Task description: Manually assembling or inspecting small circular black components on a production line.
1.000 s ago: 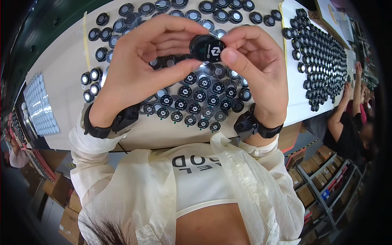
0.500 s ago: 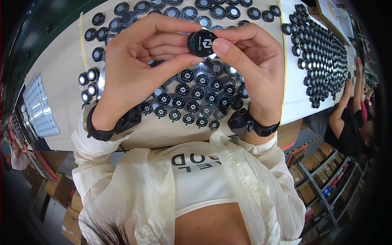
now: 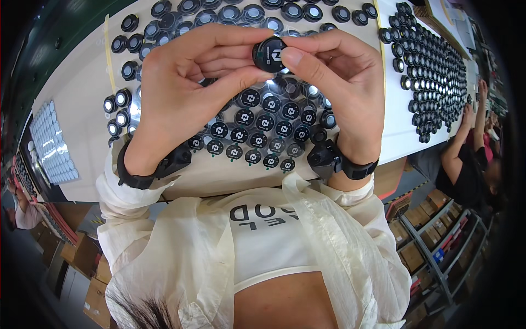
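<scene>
I can't see all of the disc (image 3: 265,56); the right hand (image 3: 353,82) covers part. Beyond the disc, the frame's top crops caps (image 3: 273,4).

- Cream shirt (image 3: 170,252), collared and open in front, with loose sleeves (image 3: 123,205)
- White top (image 3: 274,249) with black lettering (image 3: 257,213), lower centre of the frame
- Black strap (image 3: 359,169) with boxy black module (image 3: 322,158) on each wrist

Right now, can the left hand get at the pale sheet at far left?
Probably not while occupied: the left hand grips the black disc, though nothing tall seems to block the pale sheet.
</scene>
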`<act>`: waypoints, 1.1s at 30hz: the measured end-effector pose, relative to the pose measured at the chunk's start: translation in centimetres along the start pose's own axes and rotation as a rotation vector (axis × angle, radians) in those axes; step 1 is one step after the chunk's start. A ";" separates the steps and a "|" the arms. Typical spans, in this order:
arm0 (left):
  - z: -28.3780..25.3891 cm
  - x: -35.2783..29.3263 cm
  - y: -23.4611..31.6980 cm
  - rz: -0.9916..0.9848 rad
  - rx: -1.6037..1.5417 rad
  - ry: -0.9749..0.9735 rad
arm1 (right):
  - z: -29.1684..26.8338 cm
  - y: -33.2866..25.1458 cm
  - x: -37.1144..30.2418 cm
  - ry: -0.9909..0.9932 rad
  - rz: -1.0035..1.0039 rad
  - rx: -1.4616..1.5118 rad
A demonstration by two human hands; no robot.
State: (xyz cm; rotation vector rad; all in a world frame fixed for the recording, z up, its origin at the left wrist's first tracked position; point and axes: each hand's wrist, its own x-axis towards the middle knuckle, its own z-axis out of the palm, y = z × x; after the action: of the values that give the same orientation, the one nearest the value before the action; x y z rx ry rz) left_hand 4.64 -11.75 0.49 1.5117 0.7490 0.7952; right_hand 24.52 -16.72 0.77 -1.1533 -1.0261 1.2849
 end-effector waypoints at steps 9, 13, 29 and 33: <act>0.7 0.0 -0.3 0.031 0.115 0.110 | 1.6 0.6 -0.5 0.158 -0.128 -0.198; 1.0 0.1 -0.7 0.026 0.139 0.119 | 2.0 0.9 -0.6 0.213 -0.280 -0.419; 1.4 1.5 -1.9 0.099 0.187 0.210 | 0.9 1.0 0.9 0.205 -0.515 -0.846; -1.5 4.6 -0.5 0.131 0.461 0.035 | 0.3 1.0 0.6 0.016 -0.314 -0.565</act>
State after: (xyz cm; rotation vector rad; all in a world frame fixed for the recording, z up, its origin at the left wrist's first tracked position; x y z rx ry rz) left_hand 5.96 -7.13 0.39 1.9795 0.9087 0.7812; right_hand 24.13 -16.18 -0.21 -1.3441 -1.5481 0.7520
